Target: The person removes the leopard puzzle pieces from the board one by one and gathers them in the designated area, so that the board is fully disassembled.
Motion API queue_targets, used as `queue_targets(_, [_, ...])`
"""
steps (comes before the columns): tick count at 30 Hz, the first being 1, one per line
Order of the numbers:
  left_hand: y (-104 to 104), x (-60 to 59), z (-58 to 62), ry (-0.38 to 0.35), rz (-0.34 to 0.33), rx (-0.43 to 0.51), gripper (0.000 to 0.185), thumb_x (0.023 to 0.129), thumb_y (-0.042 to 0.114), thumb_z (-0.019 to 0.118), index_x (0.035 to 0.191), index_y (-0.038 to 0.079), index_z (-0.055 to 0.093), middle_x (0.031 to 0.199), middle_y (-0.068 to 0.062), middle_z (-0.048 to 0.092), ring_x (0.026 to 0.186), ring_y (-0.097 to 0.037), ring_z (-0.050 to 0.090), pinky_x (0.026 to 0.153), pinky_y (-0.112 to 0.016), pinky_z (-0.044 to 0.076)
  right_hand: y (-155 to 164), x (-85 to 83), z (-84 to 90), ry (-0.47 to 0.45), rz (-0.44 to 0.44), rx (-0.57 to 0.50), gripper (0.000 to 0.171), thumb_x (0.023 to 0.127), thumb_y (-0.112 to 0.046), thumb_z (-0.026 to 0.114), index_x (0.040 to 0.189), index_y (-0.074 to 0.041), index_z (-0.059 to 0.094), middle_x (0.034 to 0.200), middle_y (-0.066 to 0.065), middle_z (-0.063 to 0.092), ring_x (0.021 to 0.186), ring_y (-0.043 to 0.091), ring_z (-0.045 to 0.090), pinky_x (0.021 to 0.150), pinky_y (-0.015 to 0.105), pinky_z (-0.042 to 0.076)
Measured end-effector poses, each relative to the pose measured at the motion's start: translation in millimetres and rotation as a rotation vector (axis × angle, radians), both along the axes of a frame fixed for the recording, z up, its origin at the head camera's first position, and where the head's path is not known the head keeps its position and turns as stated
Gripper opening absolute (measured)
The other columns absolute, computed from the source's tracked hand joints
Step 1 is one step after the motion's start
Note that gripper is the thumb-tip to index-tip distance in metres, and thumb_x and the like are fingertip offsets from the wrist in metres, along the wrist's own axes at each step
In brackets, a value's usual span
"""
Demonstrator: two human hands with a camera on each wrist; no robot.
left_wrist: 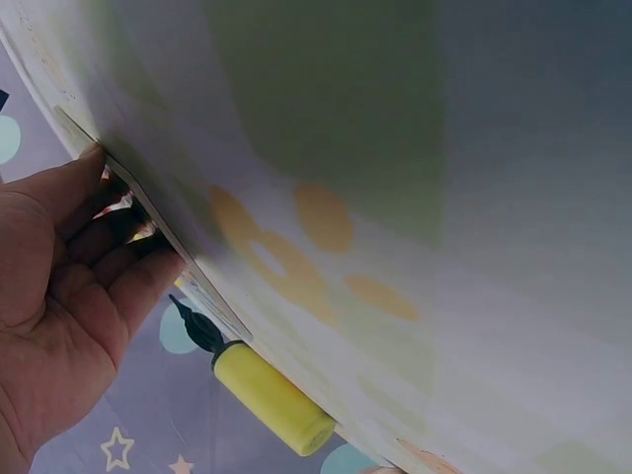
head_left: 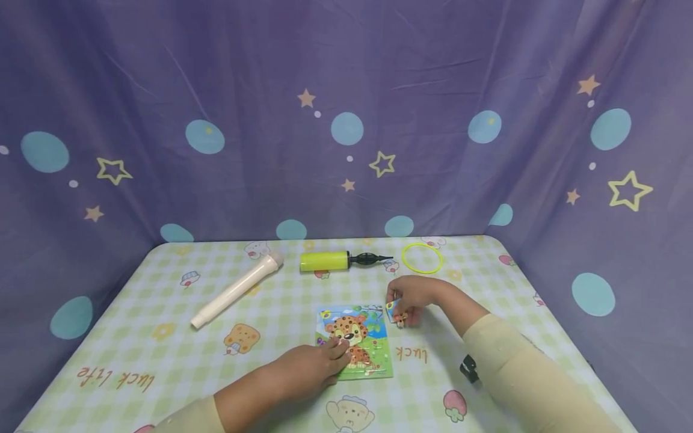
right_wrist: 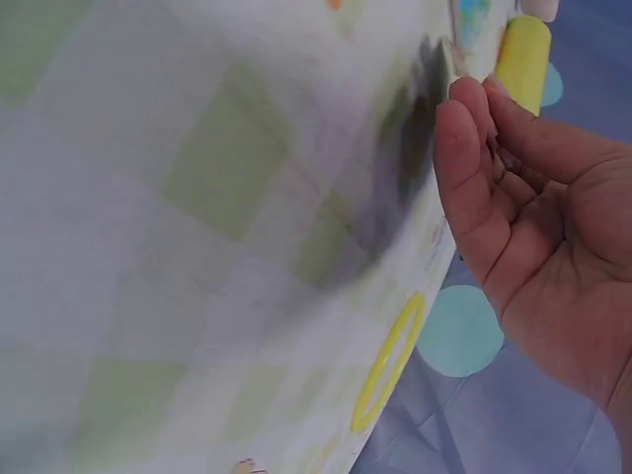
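Observation:
A jigsaw puzzle [head_left: 373, 346] with a spotted leopard cub on blue sky and green grass lies flat on the table. My left hand [head_left: 311, 370] rests on its lower left part, fingers across the picture and covering some of it. In the left wrist view, the thumb and fingertips of the left hand [left_wrist: 74, 267] lie along the thin board's edge. Just right of the puzzle's upper corner, my right hand [head_left: 411, 294] pinches a puzzle piece [head_left: 393, 311] printed in blue and spotted orange. The right wrist view shows the fingers of the right hand [right_wrist: 533, 188] bent toward the thumb, the piece mostly hidden.
Behind the puzzle lies a yellow hand pump [head_left: 325, 261] with a black nozzle. To its right is a yellow ring [head_left: 422, 258], to its left a pale microphone-shaped stick [head_left: 238, 291]. A small black object [head_left: 468, 368] sits beside the right sleeve. Purple curtains [head_left: 346, 60] enclose the table.

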State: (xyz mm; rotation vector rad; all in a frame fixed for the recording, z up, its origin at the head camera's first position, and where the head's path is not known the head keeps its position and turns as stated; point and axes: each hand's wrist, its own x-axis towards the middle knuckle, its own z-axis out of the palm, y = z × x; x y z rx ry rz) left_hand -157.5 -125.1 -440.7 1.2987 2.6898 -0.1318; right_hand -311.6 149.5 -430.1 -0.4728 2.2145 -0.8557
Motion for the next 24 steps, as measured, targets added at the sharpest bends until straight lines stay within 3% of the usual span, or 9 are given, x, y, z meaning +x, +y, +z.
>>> queue_targets(14, [1,1.5,0.9,0.008,-0.001,-0.001,0.05,0.095,0.033,0.05,0.141,0.015,0.041,0.145,-0.005,0.036,0.132,-0.025,0.036,0.09,-0.03,0.048,-3,10.1,-3.3,0.079,-0.063,0.148,0.024,0.083,-0.012,0.069,0.101,-0.006,0.055,0.074,0.016,0.064,0.059,0.028,0.066,0.054,0.038,0.055])
queue_targets(24, [0,1.4,1.3,-0.015,0.017,0.009,0.05,0.095,0.032,0.051,0.141,0.015,0.042,0.146,-0.006,0.036,0.132,-0.025,0.036,0.09,-0.031,0.048,-5,14.2,-6.9,0.165,-0.044,0.158,0.022,0.083,-0.013,0.07,0.098,-0.007,0.055,0.069,0.014,0.064,0.055,0.028,0.064,0.05,0.037,0.054])
